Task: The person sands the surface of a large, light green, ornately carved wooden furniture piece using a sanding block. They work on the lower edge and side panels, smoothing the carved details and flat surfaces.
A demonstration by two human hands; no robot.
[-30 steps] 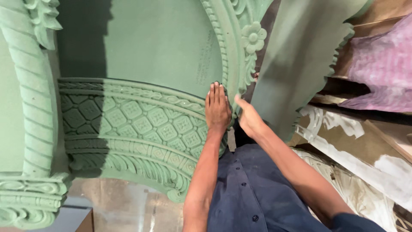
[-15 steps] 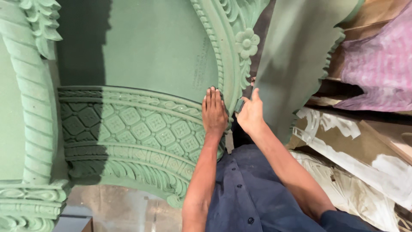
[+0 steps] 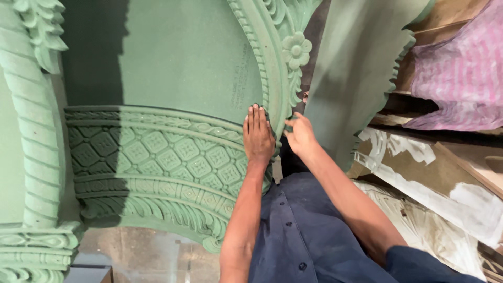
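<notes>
I press my left hand (image 3: 258, 137) flat, fingers straight, on the green carved panel (image 3: 157, 157) to steady it, while my right hand (image 3: 300, 135) beside it pinches the panel's edge.

1. Carved arch panel (image 3: 157, 157): matt green coating, raised lattice and leaf relief, rough to the eye.
2. Right of the arch panel, bare wooden boards (image 3: 461, 173) smeared with white filler.
3. Dark blue cloth shirt (image 3: 298, 236), plastic-looking buttons.

My left hand (image 3: 258, 137) lies flat on the green carved panel (image 3: 157, 152) (mid-frame); my right hand (image 3: 300, 135) pinches its beaded edge.
</notes>
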